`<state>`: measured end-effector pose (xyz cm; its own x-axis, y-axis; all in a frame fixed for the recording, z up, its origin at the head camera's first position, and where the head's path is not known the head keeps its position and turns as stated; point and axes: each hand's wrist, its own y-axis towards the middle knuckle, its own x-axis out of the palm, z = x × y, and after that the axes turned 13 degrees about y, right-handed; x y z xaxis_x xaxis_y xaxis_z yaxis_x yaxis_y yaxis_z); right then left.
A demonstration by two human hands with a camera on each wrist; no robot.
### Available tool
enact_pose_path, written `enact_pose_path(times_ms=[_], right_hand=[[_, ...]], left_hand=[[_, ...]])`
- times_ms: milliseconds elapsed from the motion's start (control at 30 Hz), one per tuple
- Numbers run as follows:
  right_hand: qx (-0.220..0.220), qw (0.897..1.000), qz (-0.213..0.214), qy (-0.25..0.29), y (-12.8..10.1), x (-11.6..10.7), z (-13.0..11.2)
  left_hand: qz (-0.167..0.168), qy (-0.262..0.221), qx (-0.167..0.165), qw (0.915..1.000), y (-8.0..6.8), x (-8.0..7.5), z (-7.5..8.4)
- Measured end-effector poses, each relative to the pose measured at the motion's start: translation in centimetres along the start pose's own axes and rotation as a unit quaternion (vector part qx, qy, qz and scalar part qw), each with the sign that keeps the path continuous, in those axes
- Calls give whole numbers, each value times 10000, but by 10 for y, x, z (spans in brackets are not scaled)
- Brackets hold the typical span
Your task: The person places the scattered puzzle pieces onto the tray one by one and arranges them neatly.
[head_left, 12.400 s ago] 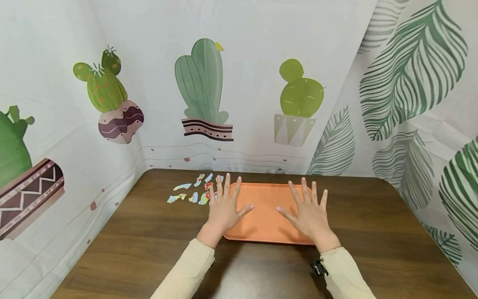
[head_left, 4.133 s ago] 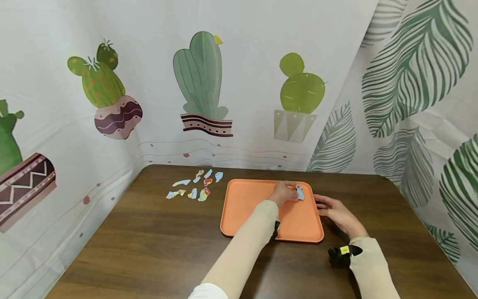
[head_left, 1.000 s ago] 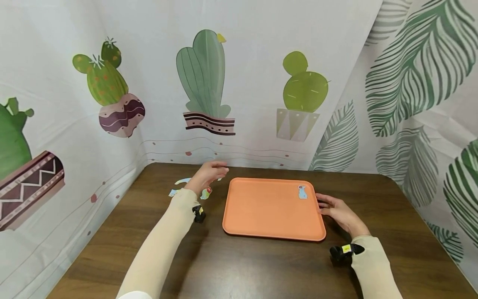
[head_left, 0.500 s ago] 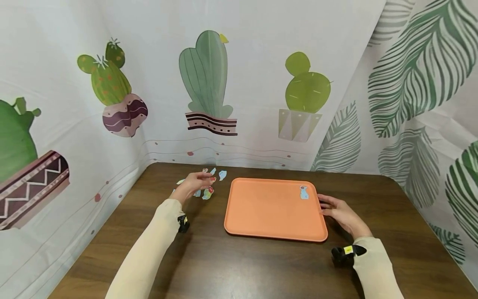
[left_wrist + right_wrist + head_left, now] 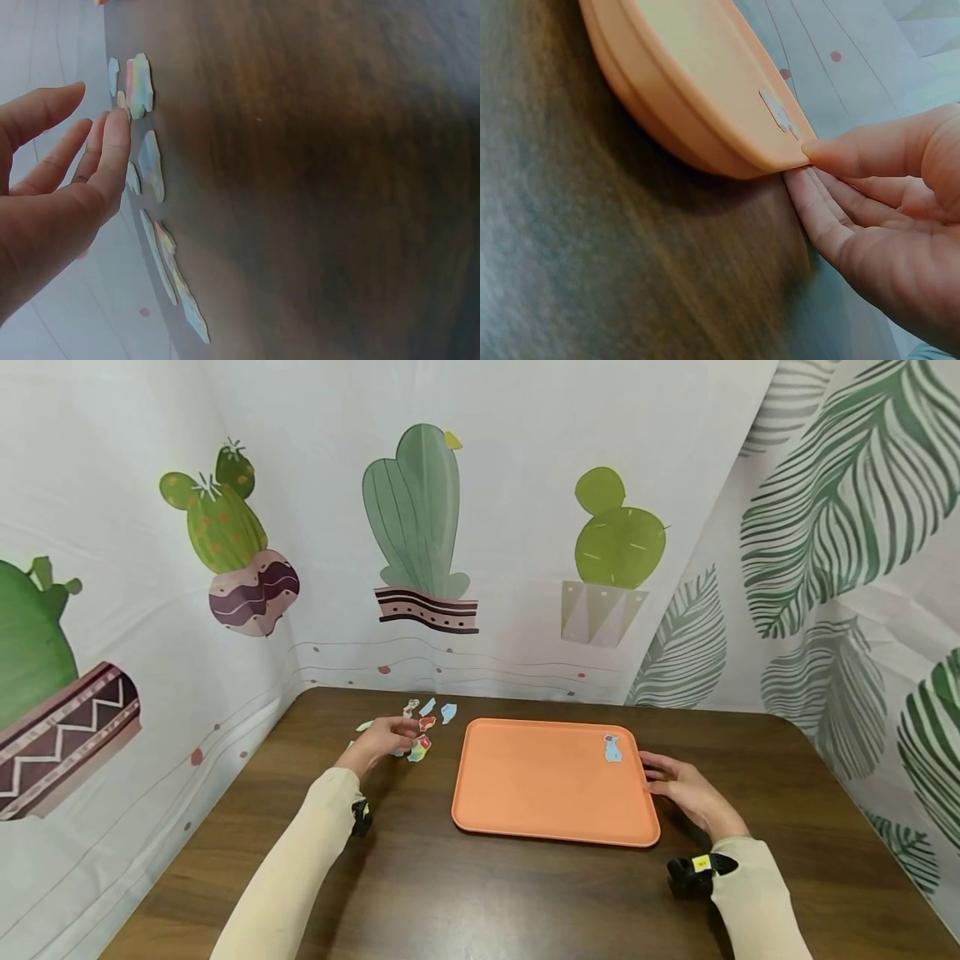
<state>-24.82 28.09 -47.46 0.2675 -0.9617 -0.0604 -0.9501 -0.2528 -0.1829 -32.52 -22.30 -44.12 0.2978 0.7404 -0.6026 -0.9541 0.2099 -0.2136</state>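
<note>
On the table: an orange tray sits mid-surface, scattered paper pieces lie to its left near the far edge.
Left hand: grip loosely spread, fingers reaching down onto the scattered pieces, nothing pinched yet as far as the wrist view shows.
Right hand: thumb on the tray's right rim, fingers tucked under it, steadying it.
Done: one blue piece lies in the tray's far right corner.
Left: roughly nine pieces remain outside; most of the tray floor is bare.
Room: cactus-print backdrop close behind the pieces; open wood in front and right of the tray.
</note>
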Motion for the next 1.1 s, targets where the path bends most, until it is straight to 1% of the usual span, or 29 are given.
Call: enact_pose_path(times_ms=[100, 300, 500, 700, 933, 1100], right_hand=[[9, 10000, 0, 0, 0, 0, 0], [55, 10000, 26, -3, 0, 0, -1], [15, 10000, 19, -38, 0, 0, -2], [21, 9999, 21, -114, -1, -1, -1], [13, 10000, -17, -53, -1, 0, -3], [-17, 10000, -12, -67, 0, 0, -2]], left_hand=[[43, 50, -9, 10000, 0, 1, -3], [141, 152, 77, 9998, -1, 4, -7], [221, 417, 160, 9988, -1, 7, -8], [279, 837, 32, 9961, 3, 11, -10], [375, 1478, 183, 9881, 5, 12, -8], [302, 1724, 42, 9845, 5, 11, -7]])
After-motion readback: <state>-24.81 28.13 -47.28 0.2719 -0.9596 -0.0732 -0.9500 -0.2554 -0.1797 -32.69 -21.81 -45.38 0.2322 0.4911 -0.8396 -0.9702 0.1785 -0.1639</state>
